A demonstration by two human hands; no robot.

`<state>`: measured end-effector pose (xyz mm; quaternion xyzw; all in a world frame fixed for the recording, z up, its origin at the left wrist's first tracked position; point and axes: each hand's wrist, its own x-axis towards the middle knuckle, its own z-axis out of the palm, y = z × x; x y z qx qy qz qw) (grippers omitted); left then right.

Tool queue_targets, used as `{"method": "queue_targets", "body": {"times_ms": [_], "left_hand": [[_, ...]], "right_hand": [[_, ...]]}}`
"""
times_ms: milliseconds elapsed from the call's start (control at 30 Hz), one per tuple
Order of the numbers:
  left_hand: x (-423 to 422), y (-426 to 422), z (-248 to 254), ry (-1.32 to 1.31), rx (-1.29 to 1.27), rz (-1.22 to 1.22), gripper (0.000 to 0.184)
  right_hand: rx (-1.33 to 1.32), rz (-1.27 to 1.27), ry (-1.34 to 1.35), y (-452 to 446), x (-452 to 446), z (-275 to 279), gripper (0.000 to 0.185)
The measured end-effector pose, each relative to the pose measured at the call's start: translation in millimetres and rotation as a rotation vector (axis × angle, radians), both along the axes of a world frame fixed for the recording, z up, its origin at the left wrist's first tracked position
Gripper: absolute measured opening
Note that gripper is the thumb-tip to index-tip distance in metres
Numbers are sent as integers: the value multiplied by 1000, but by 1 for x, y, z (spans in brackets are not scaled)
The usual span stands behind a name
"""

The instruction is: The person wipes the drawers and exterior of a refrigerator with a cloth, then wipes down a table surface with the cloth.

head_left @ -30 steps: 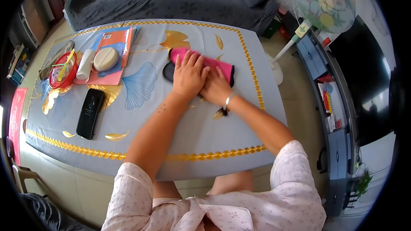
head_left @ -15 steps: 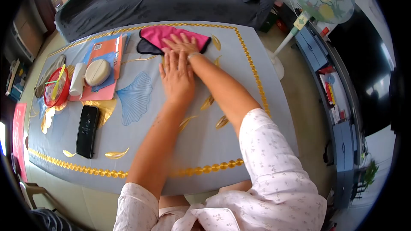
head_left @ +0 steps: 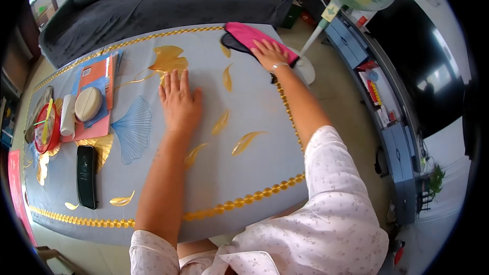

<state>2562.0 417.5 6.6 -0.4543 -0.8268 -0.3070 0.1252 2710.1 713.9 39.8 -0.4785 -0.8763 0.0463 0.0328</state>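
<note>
A pink cloth with black edging (head_left: 249, 34) lies at the far right corner of the patterned tablecloth (head_left: 239, 168). My right hand (head_left: 270, 55) rests on top of it, palm down with the fingers spread. Part of the cloth's dark underside shows along its left edge. My left hand (head_left: 181, 104) lies on the tablecloth near the golden leaf print, fingers stretched out and holding nothing.
At the left are a red basket (head_left: 41, 145), a white cup (head_left: 67, 115), a round cream case (head_left: 88, 104) on folders (head_left: 97, 71), and a black phone (head_left: 86, 177). Beyond the table stand a grey sofa (head_left: 153, 10) and a fan (head_left: 318, 29).
My right hand and the pink cloth have moved from the table's far middle to its far right corner. My left hand has come away from my right and lies farther left.
</note>
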Motion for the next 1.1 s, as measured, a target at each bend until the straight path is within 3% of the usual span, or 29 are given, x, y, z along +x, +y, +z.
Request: {"method": "queue_targets", "body": {"times_ms": [67,200,400,433,467,600,667,767,867,900,967,1100], "left_hand": [[0,1,-1,9,-12,14,59],[-2,6,-7,24,13,3,58],[3,5,1,18,-28,-21,56],[4,4,2,8,-38,-22,56],[5,4,3,-4,-48,-24,56],[10,10,4,-10,84,-110,53],[14,9,18,57,337,-423,47],[15,6,20,78,248,-584,39],[-8,5,8,-16,17,-378,36],[-9,2,9,-2,11,-293,39],[-18,5,-8,109,-17,-94,48],[-23,10,-13,68,-76,-29,55]], "right_hand": [[0,-110,13,-9,59,5,63],[-133,-49,254,-18,160,-25,60],[-10,-165,90,-157,207,0,58],[84,-89,27,-173,209,-6,58],[177,-14,-40,-184,207,-10,58],[134,163,2,-216,144,-8,58],[100,285,27,-225,94,0,57],[160,550,90,-225,31,-19,52],[201,829,71,-225,2,-18,50],[222,870,252,-215,-4,-25,51],[212,743,235,-197,-21,-31,56],[78,516,130,-190,-48,-13,55]]}}
